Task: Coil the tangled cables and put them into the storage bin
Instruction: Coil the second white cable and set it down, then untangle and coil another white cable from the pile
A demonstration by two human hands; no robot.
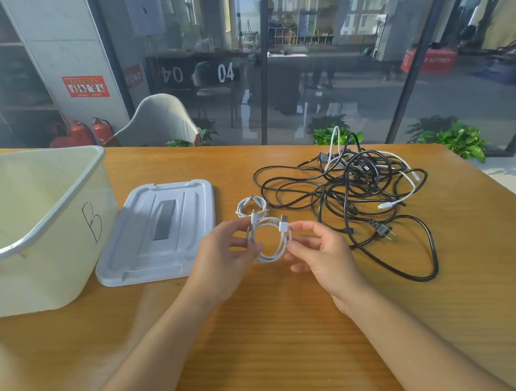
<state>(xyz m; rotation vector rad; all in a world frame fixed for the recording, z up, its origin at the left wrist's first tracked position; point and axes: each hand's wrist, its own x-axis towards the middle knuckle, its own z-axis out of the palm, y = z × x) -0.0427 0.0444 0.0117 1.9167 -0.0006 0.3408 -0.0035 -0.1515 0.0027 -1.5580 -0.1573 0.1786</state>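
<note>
A white USB cable wound into a small coil hangs between both hands above the wooden table. My left hand pinches its left side. My right hand pinches its right side just below the USB plug. Just behind it on the table lies a second small white coiled cable. A tangle of black and white cables sprawls at the right, with a black two-pin plug at its near edge. The translucent storage bin, marked "B", stands open at the left.
The bin's grey lid lies flat between the bin and the cables. The table ends near a glass wall at the back, where a pale chair and green plants stand.
</note>
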